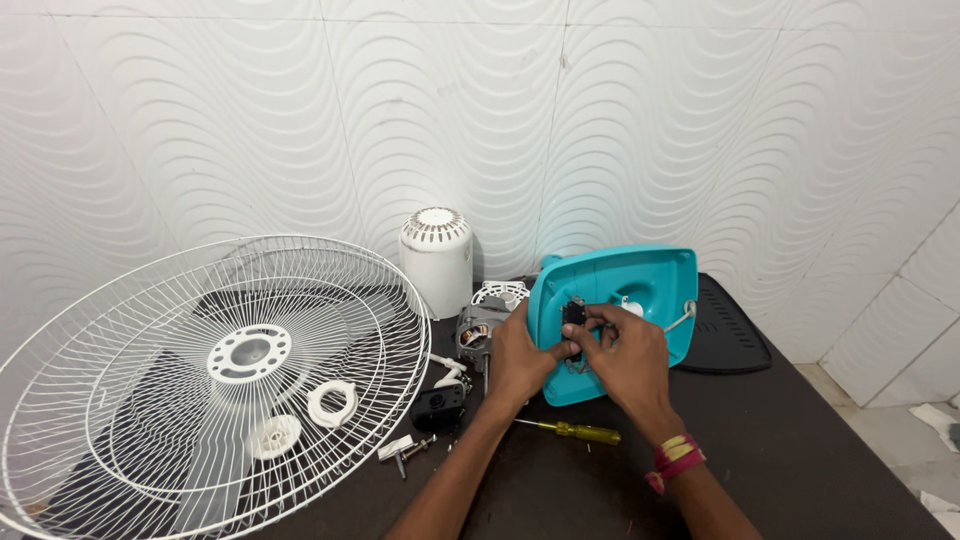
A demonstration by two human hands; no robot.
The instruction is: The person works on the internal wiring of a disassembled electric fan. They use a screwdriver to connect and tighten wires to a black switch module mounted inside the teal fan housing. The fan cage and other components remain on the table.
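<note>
A turquoise plastic fan housing (pixel 650 280) stands tilted on its edge on the dark table (pixel 800 450), its inner side facing me. My left hand (pixel 518 358) grips the housing's left edge, thumb against a small black part (pixel 574 313) mounted inside. My right hand (pixel 628 352) presses its fingers on the same black part and the wires just below it. A red and yellow thread band circles my right wrist. Behind my left hand sits a grey fan motor (pixel 474 333).
A large white wire fan guard (pixel 215 375) leans at the left, with white plastic rings beneath it. A white motor cover (pixel 436 255) stands by the wall. A yellow-handled screwdriver (pixel 582 432), loose screws (pixel 405 452), a small black part (pixel 438 404) and a black base plate (pixel 725 335) lie around.
</note>
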